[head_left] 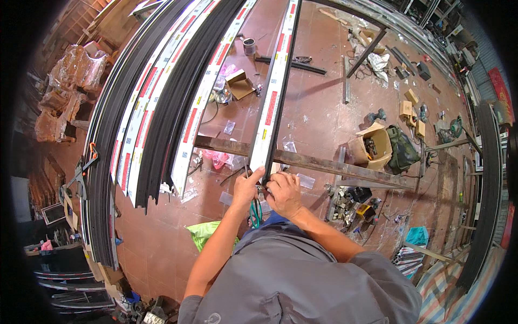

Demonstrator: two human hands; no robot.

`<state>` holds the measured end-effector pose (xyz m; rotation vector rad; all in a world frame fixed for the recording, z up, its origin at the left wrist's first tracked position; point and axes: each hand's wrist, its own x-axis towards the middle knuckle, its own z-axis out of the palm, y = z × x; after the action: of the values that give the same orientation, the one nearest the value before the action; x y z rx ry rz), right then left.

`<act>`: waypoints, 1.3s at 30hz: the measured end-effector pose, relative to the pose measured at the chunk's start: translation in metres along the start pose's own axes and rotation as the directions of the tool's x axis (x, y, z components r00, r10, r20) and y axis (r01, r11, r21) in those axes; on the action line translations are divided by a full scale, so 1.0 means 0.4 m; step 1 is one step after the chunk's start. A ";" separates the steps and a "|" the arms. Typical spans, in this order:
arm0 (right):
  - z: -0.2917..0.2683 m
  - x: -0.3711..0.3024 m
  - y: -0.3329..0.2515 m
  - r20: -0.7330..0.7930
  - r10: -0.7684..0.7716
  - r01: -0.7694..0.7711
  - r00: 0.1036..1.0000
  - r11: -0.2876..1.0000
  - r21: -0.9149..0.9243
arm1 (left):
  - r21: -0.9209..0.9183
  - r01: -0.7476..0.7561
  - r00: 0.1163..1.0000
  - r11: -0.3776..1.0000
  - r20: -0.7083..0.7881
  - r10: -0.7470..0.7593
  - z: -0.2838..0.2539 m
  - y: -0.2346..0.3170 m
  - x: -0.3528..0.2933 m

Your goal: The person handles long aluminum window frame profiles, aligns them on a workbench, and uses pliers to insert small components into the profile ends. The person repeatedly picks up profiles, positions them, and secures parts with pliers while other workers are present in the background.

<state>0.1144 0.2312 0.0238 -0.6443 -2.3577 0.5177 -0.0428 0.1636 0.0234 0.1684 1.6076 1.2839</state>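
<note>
A long profile bar point(270, 102), black along its side and covered with white-and-red film on top, runs away from me. Its near end lies between my hands. My left hand point(247, 187) is closed at the end's left side, thumb on the film. Teal-green loops point(255, 213), perhaps tool handles or cord, hang below that hand; their kind is unclear. My right hand point(284, 193) is closed with curled fingers against the bar's end at the right. Whatever sits between those fingertips is hidden. Under the bar passes a rusty metal crossbeam point(318, 162).
More film-covered profiles point(189, 127) and bundled black profiles point(170, 102) lie to my left, an orange-tipped clamp point(86, 167) beside them. Right of me stand an open cardboard box point(372, 147), a dark green bag point(402, 149) and a hardware tray point(350, 205). Scraps litter the tiled floor.
</note>
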 end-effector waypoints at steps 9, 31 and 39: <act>-0.012 -0.027 0.040 0.253 0.404 -0.476 0.879 0.749 0.460 | 0.025 0.035 0.999 0.999 0.000 -0.035 0.018 0.025 0.006; 0.135 -0.004 0.048 0.224 0.732 -0.732 0.644 0.505 0.457 | 0.091 -0.059 0.998 0.994 0.022 0.057 0.019 0.005 0.012; 0.054 0.114 0.041 0.429 0.610 -0.693 0.666 0.718 0.055 | -0.006 -0.140 0.990 0.990 -0.014 0.140 -0.010 0.022 -0.040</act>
<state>0.0742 0.2657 0.0213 -1.4200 -2.3002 1.3117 -0.0424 0.1546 0.0397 0.2728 1.6260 1.4005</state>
